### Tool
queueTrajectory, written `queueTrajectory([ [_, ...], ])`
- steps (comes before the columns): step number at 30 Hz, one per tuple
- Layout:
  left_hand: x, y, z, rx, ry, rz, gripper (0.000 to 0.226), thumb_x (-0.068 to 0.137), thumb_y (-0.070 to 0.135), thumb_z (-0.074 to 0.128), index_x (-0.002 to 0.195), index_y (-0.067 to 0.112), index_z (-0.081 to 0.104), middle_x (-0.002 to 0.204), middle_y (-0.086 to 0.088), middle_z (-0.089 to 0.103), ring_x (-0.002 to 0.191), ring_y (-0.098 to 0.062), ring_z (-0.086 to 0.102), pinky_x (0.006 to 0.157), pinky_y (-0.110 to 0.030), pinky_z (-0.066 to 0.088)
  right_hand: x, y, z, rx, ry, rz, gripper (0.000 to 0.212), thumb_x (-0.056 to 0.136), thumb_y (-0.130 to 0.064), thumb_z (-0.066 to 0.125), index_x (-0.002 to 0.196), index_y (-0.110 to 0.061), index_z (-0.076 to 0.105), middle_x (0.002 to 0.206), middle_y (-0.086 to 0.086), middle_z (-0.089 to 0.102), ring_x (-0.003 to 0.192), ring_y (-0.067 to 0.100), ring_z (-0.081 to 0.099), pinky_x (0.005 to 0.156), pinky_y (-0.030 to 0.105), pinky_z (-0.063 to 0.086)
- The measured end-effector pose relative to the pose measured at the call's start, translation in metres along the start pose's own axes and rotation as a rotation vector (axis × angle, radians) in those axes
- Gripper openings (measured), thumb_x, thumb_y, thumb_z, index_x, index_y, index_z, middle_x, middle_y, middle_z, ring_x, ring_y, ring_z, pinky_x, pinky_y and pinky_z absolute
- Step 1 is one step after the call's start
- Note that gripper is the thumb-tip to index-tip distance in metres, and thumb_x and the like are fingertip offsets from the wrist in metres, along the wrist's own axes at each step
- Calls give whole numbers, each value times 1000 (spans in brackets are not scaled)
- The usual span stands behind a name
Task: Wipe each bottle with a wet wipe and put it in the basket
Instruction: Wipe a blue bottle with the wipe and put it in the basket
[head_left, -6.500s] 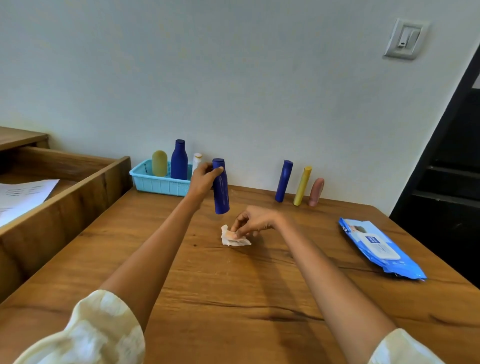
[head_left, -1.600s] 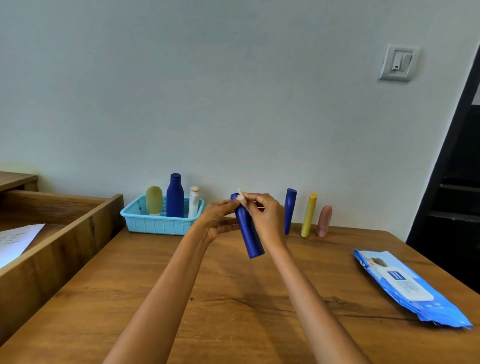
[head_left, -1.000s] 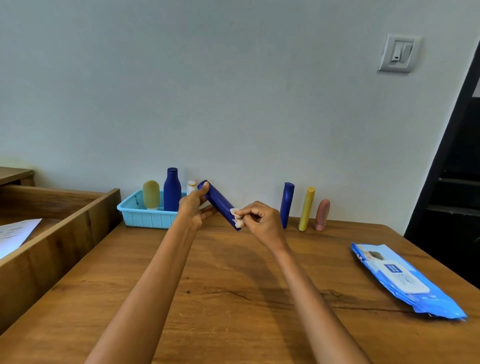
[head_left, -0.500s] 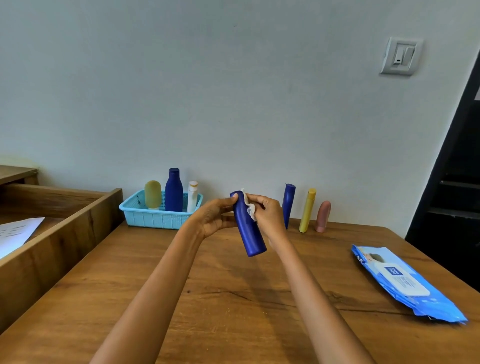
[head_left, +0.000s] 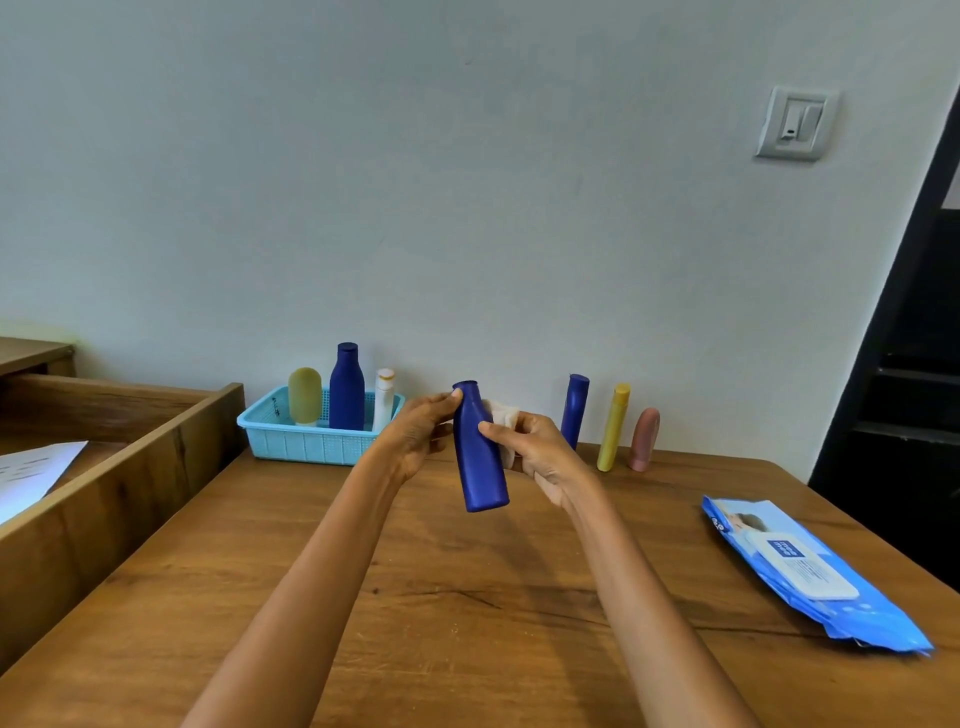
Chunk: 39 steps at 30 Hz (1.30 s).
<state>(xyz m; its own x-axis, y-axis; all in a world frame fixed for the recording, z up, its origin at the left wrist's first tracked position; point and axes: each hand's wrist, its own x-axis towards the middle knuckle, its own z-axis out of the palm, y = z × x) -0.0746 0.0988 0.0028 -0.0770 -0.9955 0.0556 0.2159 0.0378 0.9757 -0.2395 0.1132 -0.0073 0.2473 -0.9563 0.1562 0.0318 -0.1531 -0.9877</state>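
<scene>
Above the table (head_left: 467, 597) I hold a plain dark-blue bottle (head_left: 479, 457), cap up and slightly tilted: my left hand (head_left: 415, 434) grips its neck, my right hand (head_left: 535, 449) pinches its side with a crumpled wipe (head_left: 503, 415) behind. Against the wall, the basket (head_left: 311, 444) holds three upright bottles: olive (head_left: 304, 396), blue (head_left: 346, 387), white (head_left: 384, 399).

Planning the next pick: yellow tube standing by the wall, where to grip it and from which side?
Take the yellow tube around its mid-body, coming from the front, the table side. It stands near upright with its top tilted toward the wall, so the back looks closed off. The blue tube and pink tube flank it with small gaps, so a narrow grip with fingers left and right of the slim body likely fits best.
</scene>
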Motion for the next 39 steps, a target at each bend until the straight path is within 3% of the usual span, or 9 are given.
queueTrajectory([
  [4, 1, 6, 1, 45, 74, 84, 19, 89, 24, 63, 104, 13, 61, 91, 0, 69, 80, -13, 64, 67, -24, 55, 2, 1, 8, -75, 105, -72, 42, 81, -22, 72, 104, 8, 56, 101, -8, 70, 83, 6, 68, 59, 16, 52],
  [8, 1, 4, 8, 143, 180, 166, 28, 82, 23, 72, 103, 9, 59, 85, -1, 67, 73, -10, 64, 52, -17, 52, 5, -1, 17, -447, 180, -192, 15, 84, -27, 69, 97, -26, 62, 93, -12, 64, 86, 10, 61, 67, 20, 49],
  [13, -1, 1, 11, 164, 100, 216, 23, 88, 15, 65, 109, 6, 63, 89, -5, 70, 79, -13, 67, 62, -19, 54, 3, -4, 20, -269, 110, -191, 35, 90, -23, 60, 123, -31, 56, 106, -8, 64, 98, 12, 61, 79, 25, 52],
  [20, 0, 3, -1, 19, 31, 203, 19, 92, 8, 56, 111, 7, 60, 94, -6, 67, 85, -15, 65, 61, -23, 56, -1, -8, -2, -167, -139, -154, 25, 95, -31, 47, 110, -31, 66, 101, 4, 65, 91, 8, 57, 82, 20, 46],
  [22, 1, 4, -7, -67, 43, 180, 19, 94, 4, 52, 112, 6, 58, 90, -5, 65, 83, -14, 63, 60, -23, 56, 0, -2, -6, -349, -97, -141, 25, 94, -36, 51, 102, -21, 70, 98, 8, 69, 86, 4, 60, 75, 14, 46],
  [26, 1, -1, -6, -101, -71, 114, 23, 95, 2, 46, 116, 4, 54, 96, -8, 63, 90, -18, 61, 78, -33, 54, 8, 8, 3, -463, 111, -182, 13, 90, -32, 60, 81, -35, 70, 83, -19, 69, 86, -2, 63, 73, 15, 45],
  [29, 0, -4, -1, -76, -139, 78, 25, 95, 3, 47, 119, 3, 53, 100, -10, 63, 93, -21, 62, 78, -33, 54, 12, 9, 12, -438, 246, -254, 13, 92, -28, 58, 89, -29, 70, 84, -21, 66, 77, -6, 62, 69, 14, 48],
  [34, 6, 1, -5, -67, 16, 136, 25, 94, 6, 51, 118, 2, 56, 92, -6, 68, 84, -14, 65, 62, -25, 55, 5, 12, 28, -503, 194, -384, 31, 89, -29, 60, 120, -25, 63, 94, -18, 64, 80, -7, 58, 64, 6, 46],
  [39, 10, 2, -19, -161, 160, 139, 18, 92, 7, 55, 110, 5, 58, 90, -6, 65, 84, -17, 63, 62, -27, 53, -2, 18, 16, -464, 128, -364, 32, 89, -43, 59, 83, -14, 72, 69, -9, 69, 65, 4, 60, 58, 16, 44],
])
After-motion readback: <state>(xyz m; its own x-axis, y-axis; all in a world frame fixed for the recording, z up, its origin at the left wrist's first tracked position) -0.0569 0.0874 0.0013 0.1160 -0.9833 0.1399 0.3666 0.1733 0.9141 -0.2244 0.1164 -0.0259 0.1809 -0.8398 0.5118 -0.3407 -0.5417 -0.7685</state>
